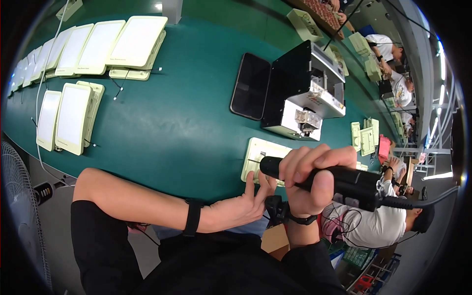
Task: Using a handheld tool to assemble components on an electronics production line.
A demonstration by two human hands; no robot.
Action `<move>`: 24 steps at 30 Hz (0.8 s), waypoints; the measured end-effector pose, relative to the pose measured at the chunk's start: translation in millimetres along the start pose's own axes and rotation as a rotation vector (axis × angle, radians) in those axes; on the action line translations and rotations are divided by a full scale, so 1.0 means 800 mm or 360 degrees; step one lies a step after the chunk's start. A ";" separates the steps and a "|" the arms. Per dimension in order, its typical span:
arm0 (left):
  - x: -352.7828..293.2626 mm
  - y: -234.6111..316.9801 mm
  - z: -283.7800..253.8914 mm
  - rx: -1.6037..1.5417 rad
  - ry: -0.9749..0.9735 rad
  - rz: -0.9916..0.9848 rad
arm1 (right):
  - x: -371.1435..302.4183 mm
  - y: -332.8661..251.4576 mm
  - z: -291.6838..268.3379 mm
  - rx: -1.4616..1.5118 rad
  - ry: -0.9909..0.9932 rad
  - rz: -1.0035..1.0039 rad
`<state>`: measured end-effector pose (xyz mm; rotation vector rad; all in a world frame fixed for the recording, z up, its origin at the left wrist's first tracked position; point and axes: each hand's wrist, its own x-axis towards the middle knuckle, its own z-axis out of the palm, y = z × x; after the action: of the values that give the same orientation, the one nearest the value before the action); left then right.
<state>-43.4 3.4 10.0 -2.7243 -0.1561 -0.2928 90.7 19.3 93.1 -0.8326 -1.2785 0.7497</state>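
Observation:
My right hand (314, 182) is wrapped round a black corded electric screwdriver (356, 186), held nearly level. Its thin bit points left, over a pale yellow-green plastic panel (253, 147) lying on the table. My left hand (241, 209) reaches to the panel's near edge with its fingers stretched out and apart, the fingertips touching or just over the edge below the screwdriver's nose. My right hand and the tool cover much of the panel, so I cannot tell whether the bit meets a screw. A dark band circles each wrist.
A black-and-silver machine (300, 93) stands beyond the panel, with a black phone (250, 86) beside it. Pale framed panels (137, 42) lie overlapping at the far left, with more (73, 118) nearer. The screwdriver's cord (418, 202) runs right. A fan (19, 211) stands left; co-workers (378, 221) sit right.

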 end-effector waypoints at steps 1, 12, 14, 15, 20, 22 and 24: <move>0.000 0.002 -0.002 0.0006 0.0034 -0.0064 | 0.002 -0.004 -0.001 0.0016 -0.0032 -0.0020; 0.014 0.002 -0.019 -0.0320 0.0087 -0.0151 | 0.082 -0.059 -0.061 -0.0372 0.0612 -0.0480; 0.016 0.002 -0.023 -0.0360 -0.0003 -0.0159 | 0.080 -0.055 -0.063 -0.0334 0.0611 -0.0360; 0.018 0.001 -0.023 -0.0359 -0.0003 -0.0154 | 0.079 -0.057 -0.065 -0.0335 0.0615 -0.0362; 0.025 0.004 -0.028 -0.0294 -0.0040 -0.0134 | 0.033 -0.088 -0.088 -0.0145 0.0513 -0.0225; 0.023 0.006 -0.027 -0.0220 -0.0098 -0.0136 | -0.005 -0.095 -0.092 -0.0025 0.0398 -0.0185; 0.024 0.012 -0.019 -0.0214 -0.0100 -0.0125 | -0.038 -0.092 -0.091 -0.0167 0.0287 -0.0162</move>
<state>-26.0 -10.1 24.7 -2.8665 -0.2703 -0.2480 160.4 -52.4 134.6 -0.8922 -1.1962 0.5178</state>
